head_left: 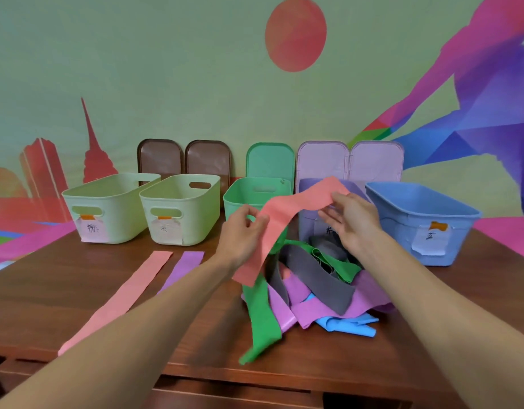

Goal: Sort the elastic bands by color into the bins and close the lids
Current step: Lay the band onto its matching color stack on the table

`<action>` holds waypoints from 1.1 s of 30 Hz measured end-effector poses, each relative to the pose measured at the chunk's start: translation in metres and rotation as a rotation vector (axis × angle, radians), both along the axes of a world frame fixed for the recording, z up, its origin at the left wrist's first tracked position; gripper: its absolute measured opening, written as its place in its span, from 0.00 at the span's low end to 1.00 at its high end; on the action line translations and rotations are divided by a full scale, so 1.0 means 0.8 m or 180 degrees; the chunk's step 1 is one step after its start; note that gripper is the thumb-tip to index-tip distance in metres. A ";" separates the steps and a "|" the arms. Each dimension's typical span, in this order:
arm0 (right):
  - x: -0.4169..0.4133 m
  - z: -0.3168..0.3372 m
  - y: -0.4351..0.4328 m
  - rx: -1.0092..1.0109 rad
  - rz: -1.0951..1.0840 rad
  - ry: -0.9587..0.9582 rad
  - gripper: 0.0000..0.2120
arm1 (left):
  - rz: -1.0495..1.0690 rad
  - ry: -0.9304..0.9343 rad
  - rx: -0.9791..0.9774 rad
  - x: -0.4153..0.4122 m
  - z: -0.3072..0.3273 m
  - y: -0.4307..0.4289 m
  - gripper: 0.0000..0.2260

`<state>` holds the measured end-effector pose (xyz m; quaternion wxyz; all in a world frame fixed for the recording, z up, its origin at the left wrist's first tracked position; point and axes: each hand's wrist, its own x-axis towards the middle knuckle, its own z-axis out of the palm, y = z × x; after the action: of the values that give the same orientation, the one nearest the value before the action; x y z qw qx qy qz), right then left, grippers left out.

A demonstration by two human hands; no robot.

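A salmon-pink elastic band is stretched in the air between my hands, above a heap of bands in green, grey, purple and blue. My left hand pinches its lower part; my right hand pinches its upper end in front of the purple bin. Flat on the table lie a second pink band and a purple band. Behind stand two cream bins, a green bin and a blue bin, all without lids on.
Lids lean against the painted wall behind the bins: two brown lids, a green lid, two pink-lilac lids. The bins carry paper labels. The wooden table's front edge runs just beyond the heap.
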<state>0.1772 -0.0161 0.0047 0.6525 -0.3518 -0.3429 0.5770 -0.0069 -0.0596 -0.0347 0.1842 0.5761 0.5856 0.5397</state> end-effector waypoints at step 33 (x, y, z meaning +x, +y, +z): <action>-0.286 -0.055 0.007 0.1397 0.0284 -0.3855 0.05 | 0.0099 -0.0216 -0.1742 -0.292 -0.020 -0.163 0.07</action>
<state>-0.0519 -0.0104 -0.0395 0.3757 -0.4588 -0.7748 0.2193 -0.2401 -0.1896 -0.0504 0.3442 0.4773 0.7119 0.3832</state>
